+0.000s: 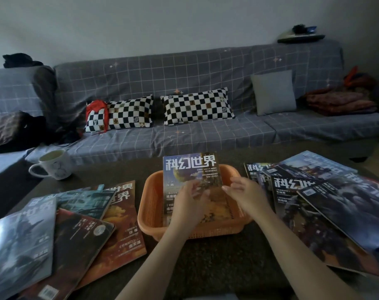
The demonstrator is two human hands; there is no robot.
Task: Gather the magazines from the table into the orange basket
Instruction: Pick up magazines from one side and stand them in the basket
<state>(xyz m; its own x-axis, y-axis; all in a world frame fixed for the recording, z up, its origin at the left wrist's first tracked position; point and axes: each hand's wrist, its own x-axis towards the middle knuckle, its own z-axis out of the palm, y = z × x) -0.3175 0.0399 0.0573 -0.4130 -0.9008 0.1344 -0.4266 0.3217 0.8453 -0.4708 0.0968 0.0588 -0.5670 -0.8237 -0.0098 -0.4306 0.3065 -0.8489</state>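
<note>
While one magazine (191, 169) is being settled into the orange basket (150, 204), it is kept tilted, its lower edge down inside the basket and its top leaning over the far rim, probably because the cover is longer than the basket floor. It is steadied by both hands: the left hand (189, 203) is laid on the lower cover with fingers loosely curled, while the right hand (243, 192) is set at the magazine's right edge, its grip pinching that edge between thumb and fingers. Both forearms are reached forward from the near edge of the desk (216, 260), wrists nearly level. The basket is placed at the middle of the desk. Other magazines are left fanned out: a pile (60, 230) toward the near left corner and another pile (327, 204) along the right edge. A mug (54, 166) is seen near the far left corner.
</note>
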